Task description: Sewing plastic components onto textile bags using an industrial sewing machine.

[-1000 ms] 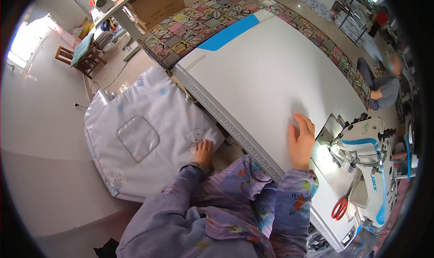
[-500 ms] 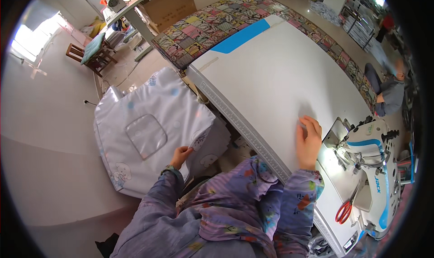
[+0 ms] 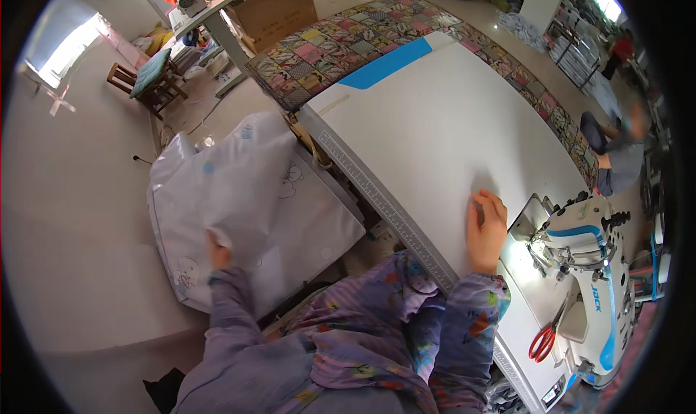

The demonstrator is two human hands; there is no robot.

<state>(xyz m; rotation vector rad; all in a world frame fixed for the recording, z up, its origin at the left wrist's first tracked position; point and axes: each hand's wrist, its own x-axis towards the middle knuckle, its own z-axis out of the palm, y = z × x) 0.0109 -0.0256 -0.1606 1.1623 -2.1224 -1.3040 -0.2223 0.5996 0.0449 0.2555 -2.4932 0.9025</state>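
Observation:
My left hand [image 3: 219,253] is closed on the edge of a white, cartoon-printed fabric sheet [image 3: 239,149], the top one of a stack at my left. Its near right part is lifted and folded over to the left, and the hand's outline is a little blurred. Under the fold, another white sheet [image 3: 319,218] with printed animal outlines shows. My right hand [image 3: 487,233] rests on the white tabletop [image 3: 428,146] with fingers slightly bent and nothing in them. Just right of it stands a white and blue sewing machine [image 3: 598,269], its lamp lit.
Red-handled scissors [image 3: 542,343] lie by the machine. A metal ruler strip [image 3: 391,209] runs along the table's near edge. Behind the table spreads a patchwork-patterned cloth surface [image 3: 348,40]. A wooden chair [image 3: 148,84] stands far left; another person [image 3: 623,156] is at the far right.
My left hand has moved left, carrying the top sheet's corner over. The sheet's square window is now hidden, and the piece beneath is exposed. My right hand stays on the table.

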